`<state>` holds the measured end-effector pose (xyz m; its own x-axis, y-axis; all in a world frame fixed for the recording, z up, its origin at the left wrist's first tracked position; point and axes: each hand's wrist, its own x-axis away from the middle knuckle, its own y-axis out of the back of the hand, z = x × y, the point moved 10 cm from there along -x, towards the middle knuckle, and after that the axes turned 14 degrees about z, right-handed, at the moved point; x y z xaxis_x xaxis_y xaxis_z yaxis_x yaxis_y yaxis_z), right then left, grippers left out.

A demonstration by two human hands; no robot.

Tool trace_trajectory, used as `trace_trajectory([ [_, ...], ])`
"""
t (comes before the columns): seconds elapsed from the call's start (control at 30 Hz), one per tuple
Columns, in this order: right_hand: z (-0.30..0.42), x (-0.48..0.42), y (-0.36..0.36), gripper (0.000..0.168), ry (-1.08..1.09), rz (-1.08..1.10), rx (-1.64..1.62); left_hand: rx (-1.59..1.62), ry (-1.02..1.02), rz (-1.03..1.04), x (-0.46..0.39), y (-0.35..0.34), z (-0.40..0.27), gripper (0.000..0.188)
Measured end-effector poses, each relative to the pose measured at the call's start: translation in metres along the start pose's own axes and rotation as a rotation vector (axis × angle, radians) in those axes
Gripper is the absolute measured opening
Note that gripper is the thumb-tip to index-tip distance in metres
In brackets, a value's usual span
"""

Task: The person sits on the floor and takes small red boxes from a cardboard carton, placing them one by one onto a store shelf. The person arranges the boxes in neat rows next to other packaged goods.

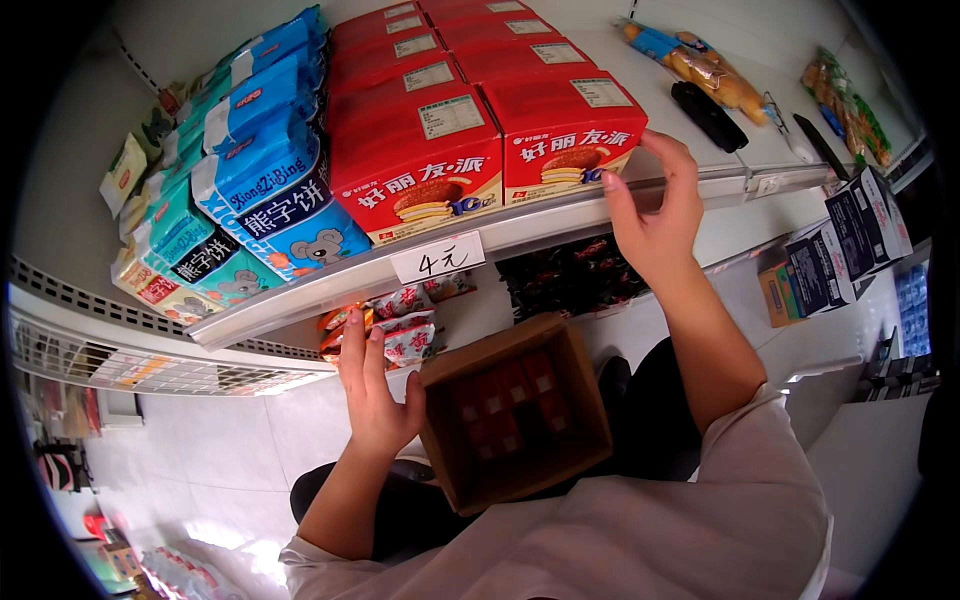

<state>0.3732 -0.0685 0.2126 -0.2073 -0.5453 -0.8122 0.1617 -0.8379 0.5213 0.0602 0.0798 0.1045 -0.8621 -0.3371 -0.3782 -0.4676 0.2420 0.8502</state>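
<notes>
Two rows of red pie boxes stand on the shelf (547, 214), their fronts near its edge. My right hand (660, 202) is at the front right corner of the nearest right-hand red box (562, 135). Its thumb is by the box's front and its fingers by the side, spread apart. Beside it stands the nearest left-hand red box (420, 165). My left hand (382, 405) hangs with fingers apart below the shelf edge, near the left rim of an open cardboard carton (517, 484). Several red boxes (517, 405) lie dimly visible inside the carton.
Blue biscuit bags (277, 195) and teal bags (202, 240) stand left of the boxes. A handwritten price card (439, 256) hangs on the shelf edge. Bagged bread (697, 67) and a black object (709, 116) lie to the right. Snack packets (409, 330) fill part of the lower shelf.
</notes>
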Motion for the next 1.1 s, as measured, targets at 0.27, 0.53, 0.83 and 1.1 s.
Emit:
trace_trajectory([
  [0.27,0.018,-0.004,0.002,0.051,0.018,0.076,0.125,0.01,-0.002,-0.013,0.004,0.001,0.002,0.083],
  [0.53,0.053,0.019,0.034,0.025,0.227,-0.052,0.073,0.27,0.068,0.106,0.019,-0.018,0.005,0.033],
  [0.83,0.056,0.108,-0.102,0.02,0.026,1.127,-0.309,0.324,-0.098,0.682,0.031,-0.109,-0.046,0.028],
  [1.1,0.062,0.182,-0.151,0.028,0.001,1.575,-0.095,0.06,-0.014,1.124,0.072,-0.238,-0.055,0.019],
])
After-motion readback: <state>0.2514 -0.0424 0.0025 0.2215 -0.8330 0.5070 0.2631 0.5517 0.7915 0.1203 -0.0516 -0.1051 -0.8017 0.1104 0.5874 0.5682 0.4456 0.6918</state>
